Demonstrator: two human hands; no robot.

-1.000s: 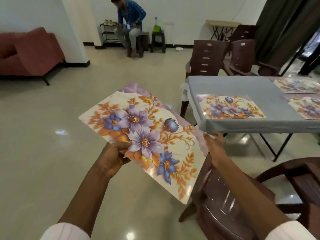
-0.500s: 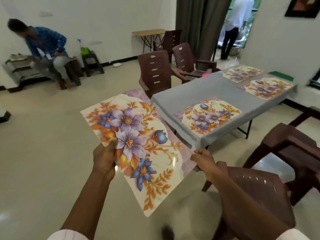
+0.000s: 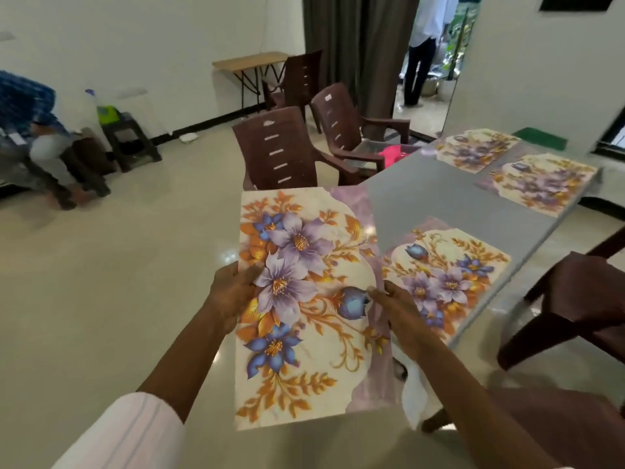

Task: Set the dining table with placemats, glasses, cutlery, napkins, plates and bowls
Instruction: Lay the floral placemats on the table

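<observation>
three placemats already lie flat on the grey table. the near placemat sits at the corner closest to you. the back placemat and the side placemat lie next to each other at the far end.

a fourth, the held placemat, is up in the air in front of you, printed face up, with its long side running away from you. in the view its right edge overlaps the table's near-left edge and the near placemat.

your left hand grips the left long edge about midway, thumb curled over onto the printed face. the fingers below are hidden under the mat. your right hand pinches the right long edge opposite, thumb tip on top beside the blue bud, and the other fingers are tucked beneath, out of sight. both hands are clamped on the mat, with the flowers between them.

a brown chair stands at the table's left side. something pink shows just beside the far-left edge.
</observation>
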